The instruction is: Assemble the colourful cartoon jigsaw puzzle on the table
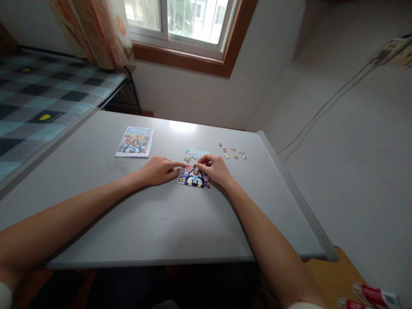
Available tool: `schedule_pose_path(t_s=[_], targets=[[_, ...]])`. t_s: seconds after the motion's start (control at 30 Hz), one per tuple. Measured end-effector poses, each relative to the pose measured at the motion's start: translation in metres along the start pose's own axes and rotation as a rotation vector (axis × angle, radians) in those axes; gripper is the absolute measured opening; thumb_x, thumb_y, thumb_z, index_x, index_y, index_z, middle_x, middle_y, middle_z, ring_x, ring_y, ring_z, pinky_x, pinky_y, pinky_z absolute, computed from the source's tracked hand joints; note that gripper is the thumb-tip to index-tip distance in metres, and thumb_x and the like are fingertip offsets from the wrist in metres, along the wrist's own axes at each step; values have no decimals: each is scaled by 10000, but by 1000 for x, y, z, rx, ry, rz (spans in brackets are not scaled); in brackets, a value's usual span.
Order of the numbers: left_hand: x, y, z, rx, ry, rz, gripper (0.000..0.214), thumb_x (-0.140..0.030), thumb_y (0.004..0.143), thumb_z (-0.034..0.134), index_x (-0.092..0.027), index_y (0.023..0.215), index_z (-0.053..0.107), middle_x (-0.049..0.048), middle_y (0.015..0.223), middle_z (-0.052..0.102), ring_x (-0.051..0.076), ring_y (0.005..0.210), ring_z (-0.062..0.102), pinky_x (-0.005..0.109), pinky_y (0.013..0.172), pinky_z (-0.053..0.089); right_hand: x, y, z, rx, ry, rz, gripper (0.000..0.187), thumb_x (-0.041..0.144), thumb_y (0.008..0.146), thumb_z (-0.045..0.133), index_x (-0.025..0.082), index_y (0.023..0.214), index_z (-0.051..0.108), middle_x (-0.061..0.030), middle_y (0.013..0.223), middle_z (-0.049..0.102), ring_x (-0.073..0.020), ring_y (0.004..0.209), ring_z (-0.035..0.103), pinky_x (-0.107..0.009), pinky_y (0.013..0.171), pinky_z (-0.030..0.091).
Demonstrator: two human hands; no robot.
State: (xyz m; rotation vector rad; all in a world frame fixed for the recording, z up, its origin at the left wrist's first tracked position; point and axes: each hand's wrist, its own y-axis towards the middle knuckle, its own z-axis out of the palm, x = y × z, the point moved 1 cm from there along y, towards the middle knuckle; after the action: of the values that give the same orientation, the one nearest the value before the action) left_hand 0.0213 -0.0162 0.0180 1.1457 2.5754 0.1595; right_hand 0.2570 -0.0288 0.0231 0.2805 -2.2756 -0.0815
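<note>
A partly assembled jigsaw puzzle (195, 182) lies in front of me, with a blue cartoon dog face at its near end and a lettered strip at its far end. A gap shows between these parts. My left hand (160, 170) rests at the puzzle's left edge, its index finger stretched out onto it and the other fingers loosely curled. From the right, my right hand (215, 168) reaches over the puzzle, thumb and fingertips pinched on a small puzzle piece (195, 165) near the middle. The fingers partly hide the piece and the puzzle's right side.
Several loose puzzle pieces (236, 156) lie right of the puzzle. A printed reference picture (135, 141) lies at the left on the grey table (154, 227). A checked bed (58, 92) stands to the left, and a cable (317, 113) hangs along the right wall.
</note>
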Motion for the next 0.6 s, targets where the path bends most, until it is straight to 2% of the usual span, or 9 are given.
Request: schedule_pose_path(t_s=[0.33,0.6], targets=[[3,-1,4,-5,-7,-2,379,-345,949,472,-311,1252,698,1,587,655,137,513,571,219,548,310,-2,0,0,12,-26,24,70,218,779,707,162,785,749,-33,726,706,-140,677,593,-274,676,438],[2,0,2,7,-17,3,393,-364,951,462,-289,1258,697,5,596,667,133,509,565,219,540,314,0,0,-2,29,-41,51,62,220,783,702,183,775,750,-26,739,721,-145,697,616,-277,700,448]])
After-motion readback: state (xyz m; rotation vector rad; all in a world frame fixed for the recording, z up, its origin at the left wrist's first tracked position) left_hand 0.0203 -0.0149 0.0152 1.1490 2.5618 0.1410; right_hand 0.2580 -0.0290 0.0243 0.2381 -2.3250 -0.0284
